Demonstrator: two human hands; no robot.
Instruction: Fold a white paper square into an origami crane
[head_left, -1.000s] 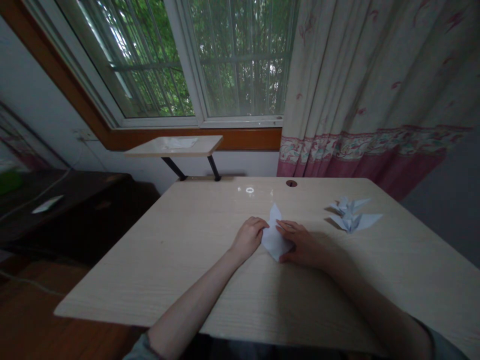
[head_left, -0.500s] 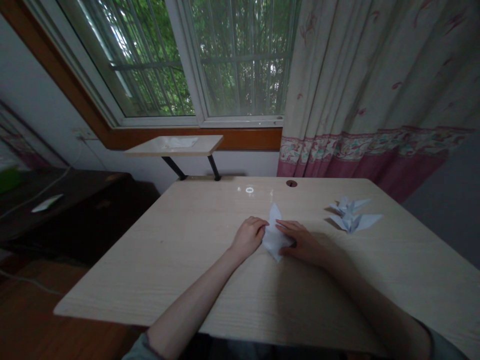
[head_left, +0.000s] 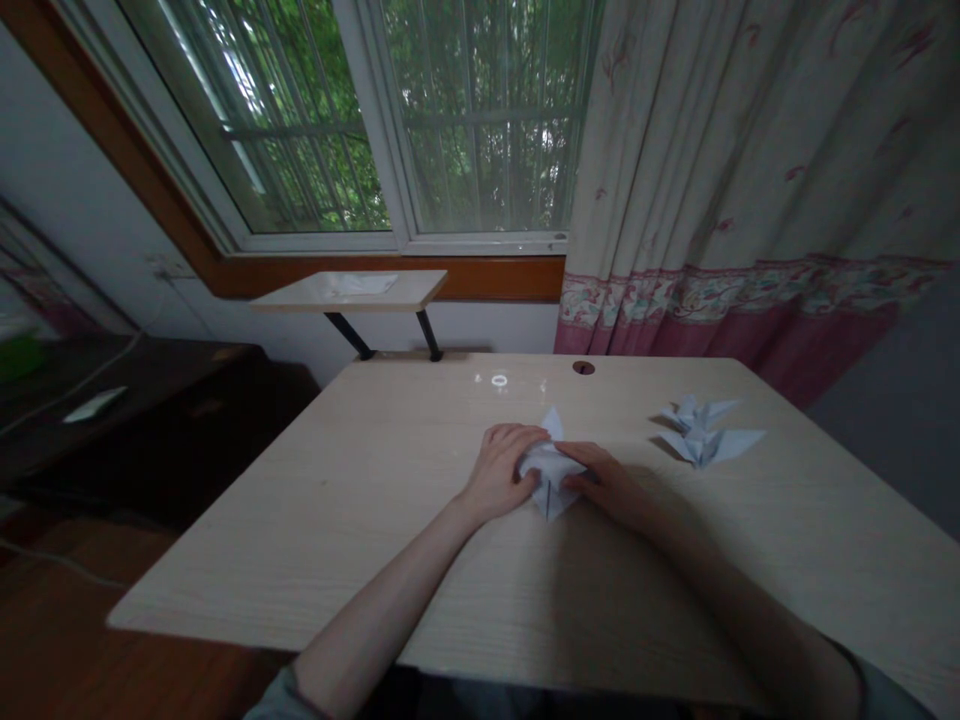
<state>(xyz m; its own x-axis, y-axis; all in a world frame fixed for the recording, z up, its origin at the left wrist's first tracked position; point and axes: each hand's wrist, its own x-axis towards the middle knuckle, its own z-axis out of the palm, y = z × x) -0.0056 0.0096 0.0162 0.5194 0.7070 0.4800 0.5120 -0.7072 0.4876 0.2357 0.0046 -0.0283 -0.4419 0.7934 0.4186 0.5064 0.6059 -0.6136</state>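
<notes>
Folded paper: a pale folded paper on the wooden desk, between both hands; its middle is hidden beneath the fingers, so the folds are hard to make out;
Left hand: narrowly curled, palm down, fingers over the paper's left side;
Right hand: narrowly closed, fingertips pressing the paper's right side;
Origami cranes: two, touching each other, on the desk, well right of the hands.
</notes>
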